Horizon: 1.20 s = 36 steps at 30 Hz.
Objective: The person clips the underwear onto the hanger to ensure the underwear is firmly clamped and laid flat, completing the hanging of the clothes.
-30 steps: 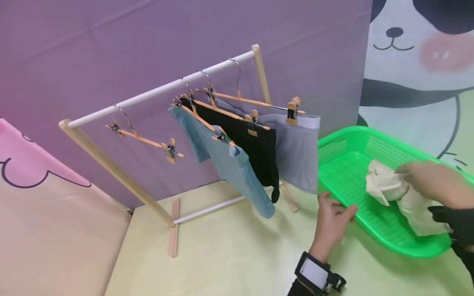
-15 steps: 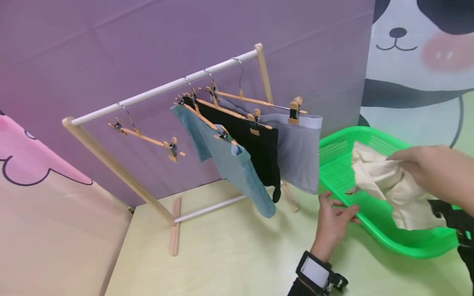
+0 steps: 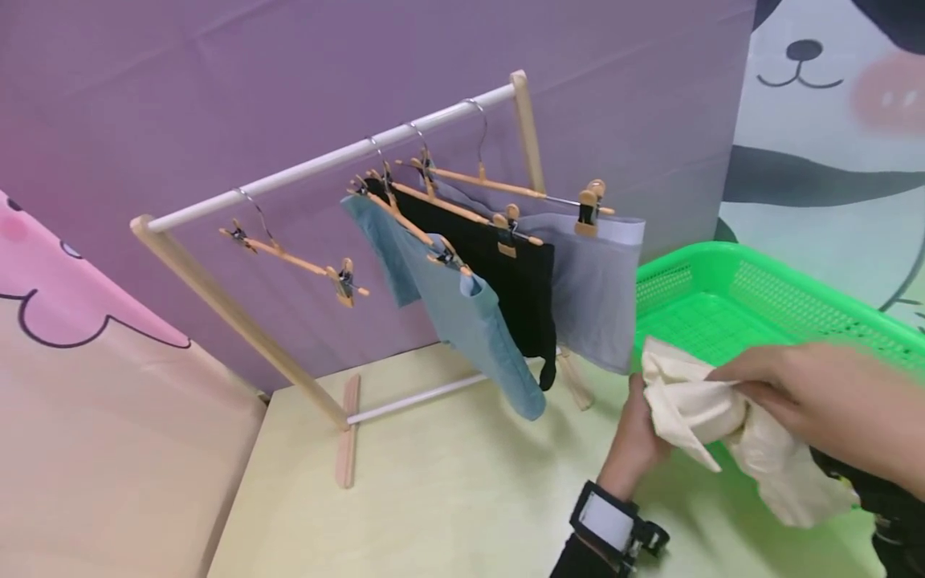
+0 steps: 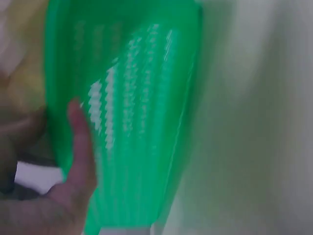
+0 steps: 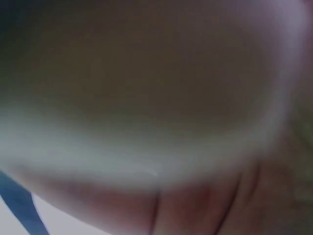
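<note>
In the head view my right hand (image 3: pixel 802 393) pinches a crumpled cream cloth garment (image 3: pixel 694 409), held at the near side of the green basket (image 3: pixel 730 257). My left hand (image 3: pixel 636 433) is by the basket's near edge, its fingers partly hidden behind the cloth. The left wrist view is blurred: the left hand (image 4: pixel 63 181) lies against the green basket (image 4: pixel 132 112), one digit in front of its perforated wall, and whether it still grips the rim cannot be told. Only fingers (image 5: pixel 186 210) and a large, dim blur show in the right wrist view.
A small clothes rack (image 3: pixel 340 160) stands left of the basket. From its bar hang a bare clip hanger (image 3: pixel 289 257), blue trousers (image 3: pixel 462 321), a black garment (image 3: pixel 520 297) and a grey garment (image 3: pixel 592 297). Purple cloth (image 3: pixel 253 80) backs the pale table (image 3: pixel 448 498).
My right hand has lifted the cream garment from the basket and brought it leftward, toward the left hand. The left hand, which held the basket's rim, has drawn back slightly and is now partly covered.
</note>
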Each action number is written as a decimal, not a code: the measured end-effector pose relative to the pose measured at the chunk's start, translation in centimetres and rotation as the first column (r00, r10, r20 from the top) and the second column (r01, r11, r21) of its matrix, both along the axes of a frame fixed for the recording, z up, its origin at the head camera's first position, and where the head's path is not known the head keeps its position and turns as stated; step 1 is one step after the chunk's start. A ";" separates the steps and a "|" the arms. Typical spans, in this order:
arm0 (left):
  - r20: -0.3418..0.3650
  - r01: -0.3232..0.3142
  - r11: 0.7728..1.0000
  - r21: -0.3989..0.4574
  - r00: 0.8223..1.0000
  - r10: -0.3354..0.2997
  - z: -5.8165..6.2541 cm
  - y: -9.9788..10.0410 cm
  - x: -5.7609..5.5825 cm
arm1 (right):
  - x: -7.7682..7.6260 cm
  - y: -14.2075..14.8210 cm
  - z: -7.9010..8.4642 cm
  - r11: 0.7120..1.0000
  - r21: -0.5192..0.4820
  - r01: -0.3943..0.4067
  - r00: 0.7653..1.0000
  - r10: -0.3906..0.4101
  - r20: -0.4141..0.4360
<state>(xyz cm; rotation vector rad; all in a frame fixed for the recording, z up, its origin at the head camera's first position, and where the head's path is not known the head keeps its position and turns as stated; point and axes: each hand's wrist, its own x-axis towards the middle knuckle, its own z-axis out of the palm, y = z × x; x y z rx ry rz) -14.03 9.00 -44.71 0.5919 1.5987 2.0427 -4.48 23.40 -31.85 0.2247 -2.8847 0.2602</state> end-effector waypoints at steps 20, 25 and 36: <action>-0.075 0.086 0.927 -0.364 0.990 -0.121 1.0 -6.3 -3.5 | -3.6 -5.0 -4.9 0.943 -0.147 -0.299 0.913 0.327 0.242; -0.223 0.052 0.906 -0.421 0.962 -0.159 0.9 -6.8 -3.5 | -3.9 -5.2 -4.9 0.932 -0.179 -0.316 0.892 0.356 0.279; -0.477 -0.097 0.911 -0.400 0.871 -0.117 1.7 -9.4 -3.4 | -4.0 -4.3 -4.3 0.962 -0.170 -0.212 0.954 0.242 0.179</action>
